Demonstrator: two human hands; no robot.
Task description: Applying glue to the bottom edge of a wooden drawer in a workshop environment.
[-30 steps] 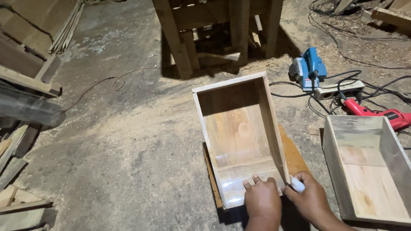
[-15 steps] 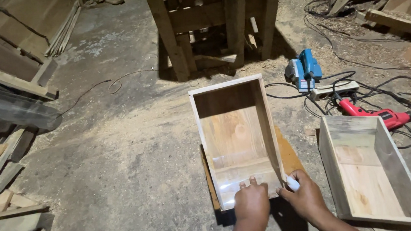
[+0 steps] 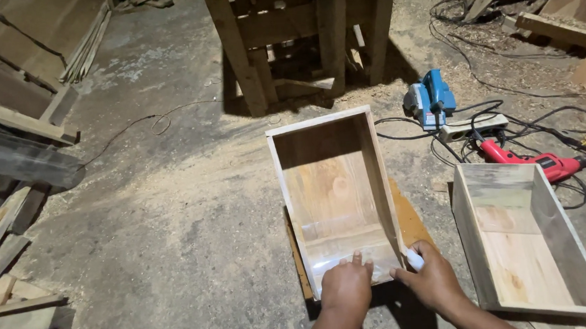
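On the near wall of the wooden box [image 3: 335,196], your left hand [image 3: 346,286] presses with fingers spread flat. Your right hand [image 3: 434,281] is curled around a small white object [image 3: 414,259] beside it.

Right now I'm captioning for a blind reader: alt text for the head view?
Two hands, left hand and right hand, press on the near end of an open wooden box on a sawdusty floor; a second box lies right.

Concrete floor [image 3: 174,212], dusted with sawdust. On it: flat board [image 3: 412,221] under an open wooden box [image 3: 335,196] near the middle; second open box [image 3: 524,238] just to the right. Farther back, blue planer [image 3: 430,98], power strip [image 3: 472,126], red drill [image 3: 523,160], tangled cables. Along the left edge, stacked planks [image 3: 6,134].
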